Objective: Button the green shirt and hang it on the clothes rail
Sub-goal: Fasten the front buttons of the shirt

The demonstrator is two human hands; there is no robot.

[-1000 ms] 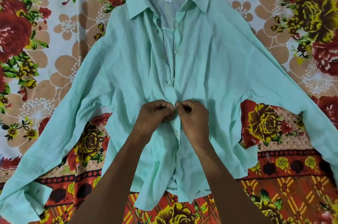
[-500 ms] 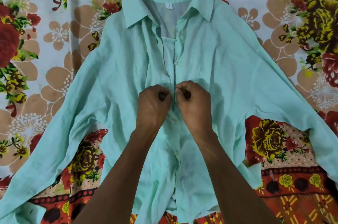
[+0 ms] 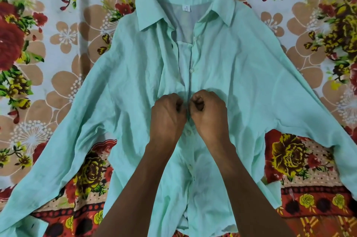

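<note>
A mint-green shirt (image 3: 231, 74) lies face up on a flowered bedsheet (image 3: 58, 47), collar at the far end and both sleeves spread outward. My left hand (image 3: 167, 118) pinches the left edge of the front placket at mid-chest. Right beside it, my right hand (image 3: 209, 115) pinches the right placket edge, so the two fists almost touch. Below my hands the front is closed, with a white button (image 3: 188, 132) showing. Above them the placket gapes open, and two loose buttons (image 3: 191, 70) sit along its right edge. No clothes rail is in view.
The bedsheet carries red, yellow and tan flowers and fills the whole view around the shirt. The left cuff (image 3: 29, 225) reaches the lower left corner, and the right sleeve (image 3: 328, 130) runs off the right edge.
Both hands have moved up the placket from the lower chest to mid-chest, still pinching its two edges. The closed part of the front now reaches higher. The view shifted slightly downward.
</note>
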